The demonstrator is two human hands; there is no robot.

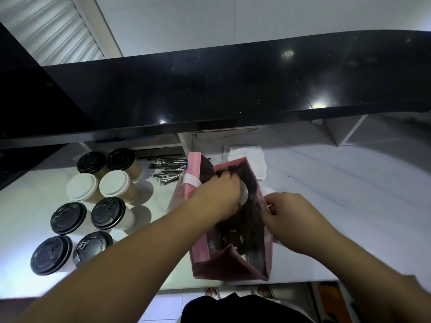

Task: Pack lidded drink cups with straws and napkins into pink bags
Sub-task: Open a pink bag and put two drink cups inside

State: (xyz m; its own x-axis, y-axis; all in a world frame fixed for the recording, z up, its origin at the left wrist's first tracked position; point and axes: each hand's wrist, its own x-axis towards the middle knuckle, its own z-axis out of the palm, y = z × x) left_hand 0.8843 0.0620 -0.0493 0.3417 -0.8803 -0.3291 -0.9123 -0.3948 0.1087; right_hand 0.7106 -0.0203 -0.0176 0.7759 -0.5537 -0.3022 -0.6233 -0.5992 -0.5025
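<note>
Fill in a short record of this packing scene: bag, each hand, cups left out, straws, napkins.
bag: pink bag, open, standing on the white counter
left hand: inside the bag's mouth, gripping a white-lidded cup
right hand: pinches the bag's right rim
cups left out: six black-lidded, two white-lidded
straws: piled behind the bag
napkins: stacked behind the bag
</note>
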